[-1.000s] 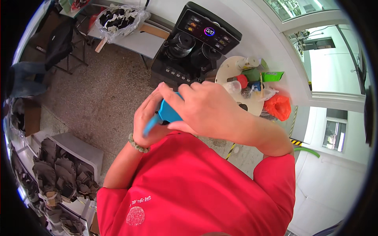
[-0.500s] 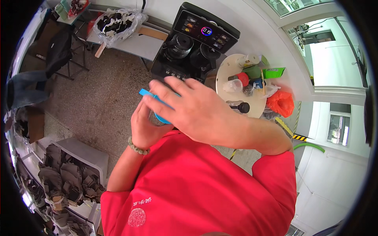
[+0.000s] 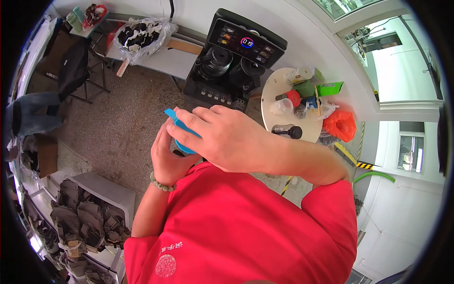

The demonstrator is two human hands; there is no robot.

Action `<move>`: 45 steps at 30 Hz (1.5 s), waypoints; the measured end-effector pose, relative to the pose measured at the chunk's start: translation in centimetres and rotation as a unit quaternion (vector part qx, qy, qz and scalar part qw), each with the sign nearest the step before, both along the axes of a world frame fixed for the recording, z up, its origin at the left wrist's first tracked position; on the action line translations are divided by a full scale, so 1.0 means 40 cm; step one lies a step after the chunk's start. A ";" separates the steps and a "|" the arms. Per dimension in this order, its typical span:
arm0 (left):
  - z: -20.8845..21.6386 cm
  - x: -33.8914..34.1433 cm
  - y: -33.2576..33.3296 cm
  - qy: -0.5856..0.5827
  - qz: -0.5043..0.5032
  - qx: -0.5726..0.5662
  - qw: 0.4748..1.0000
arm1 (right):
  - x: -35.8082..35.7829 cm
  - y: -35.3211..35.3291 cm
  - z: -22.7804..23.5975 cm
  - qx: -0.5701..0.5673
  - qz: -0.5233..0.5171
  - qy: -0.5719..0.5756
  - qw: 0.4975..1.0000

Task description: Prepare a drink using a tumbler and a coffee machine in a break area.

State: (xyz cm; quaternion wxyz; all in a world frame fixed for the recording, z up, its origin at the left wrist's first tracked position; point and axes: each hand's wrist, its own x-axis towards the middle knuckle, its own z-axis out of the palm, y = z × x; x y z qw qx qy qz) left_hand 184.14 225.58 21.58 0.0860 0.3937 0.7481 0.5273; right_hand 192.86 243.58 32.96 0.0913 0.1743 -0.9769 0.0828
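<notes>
Both my hands meet in front of my red shirt around a bright blue lid-like piece [image 3: 183, 147] with a flat tab sticking out past my fingertips. My left hand [image 3: 168, 161], wearing a beaded bracelet [image 3: 161, 184], is curled round it from the left and below. From above, my right hand [image 3: 231, 139] grips it, fingers bent over the blue top. Whatever sits beneath the blue part is mostly covered by my hands. Just beyond them stands a black drink dispenser [image 3: 213, 91] holding a glass kettle [image 3: 217, 59] and a dark pot [image 3: 243, 75].
A round cream table [image 3: 272, 99] to the right carries a clear cup [image 3: 282, 107], a black-capped item [image 3: 294, 132] and several containers. An orange bag [image 3: 339, 125] hangs beside it. A bench [image 3: 165, 64] with a filled plastic bag stands far left; a grey bin [image 3: 111, 187] of dark pieces is near left.
My hands and the blue piece have shifted slightly left in view. My right fingers have moved a little over the blue top; both hands keep their hold.
</notes>
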 end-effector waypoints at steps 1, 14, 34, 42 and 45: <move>0.004 -0.002 0.002 -0.006 0.007 0.004 1.000 | -0.002 -0.003 -0.006 -0.022 -0.014 -0.015 1.000; 0.000 -0.003 -0.007 -0.001 0.071 -0.010 0.997 | -0.019 -0.015 -0.046 -0.138 -0.055 0.016 0.989; 0.029 -0.025 -0.020 0.039 0.026 0.013 0.999 | -0.032 -0.010 -0.078 -0.204 -0.016 0.038 0.978; 0.029 -0.018 -0.029 0.046 0.085 -0.030 0.995 | -0.031 -0.042 -0.082 -0.201 -0.083 0.041 0.975; 0.021 -0.020 -0.036 0.039 0.094 -0.046 0.994 | -0.036 -0.040 -0.089 -0.220 -0.094 0.053 0.970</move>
